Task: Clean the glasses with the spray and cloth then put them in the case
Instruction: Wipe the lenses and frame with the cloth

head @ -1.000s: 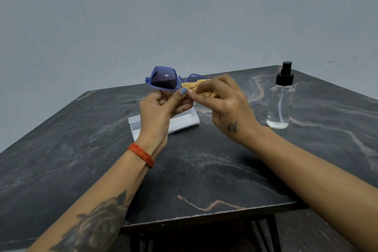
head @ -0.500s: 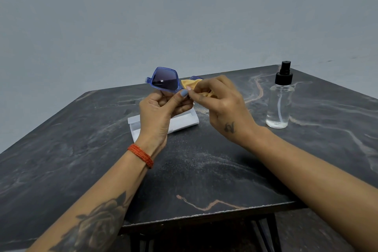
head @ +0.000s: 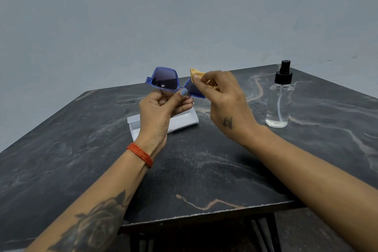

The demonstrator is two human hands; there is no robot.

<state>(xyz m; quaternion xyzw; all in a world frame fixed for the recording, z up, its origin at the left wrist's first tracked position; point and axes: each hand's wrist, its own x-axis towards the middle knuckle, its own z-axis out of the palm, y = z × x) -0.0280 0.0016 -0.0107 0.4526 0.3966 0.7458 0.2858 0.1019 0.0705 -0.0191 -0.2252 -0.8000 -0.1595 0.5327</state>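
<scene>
Blue-framed sunglasses (head: pixel 164 78) with dark lenses are held up above the table. My left hand (head: pixel 161 112) grips them at the bridge, thumb in front. My right hand (head: pixel 223 98) pinches a yellow cloth (head: pixel 196 73) against the right lens, which is mostly hidden by my fingers. A white glasses case (head: pixel 182 121) lies on the table behind my left hand, partly covered by it. The clear spray bottle (head: pixel 280 98) with a black pump stands upright to the right, apart from both hands.
The dark marble table (head: pixel 204 170) has its near edge low in the view and its far corner behind the bottle. A plain grey wall (head: pixel 184 16) rises behind it. Dark table legs (head: pixel 263 233) show below the near edge.
The glasses have risen slightly and tilted. My right hand has slid the cloth toward the upper outer part of the right lens, so more of the cloth shows above my fingers.
</scene>
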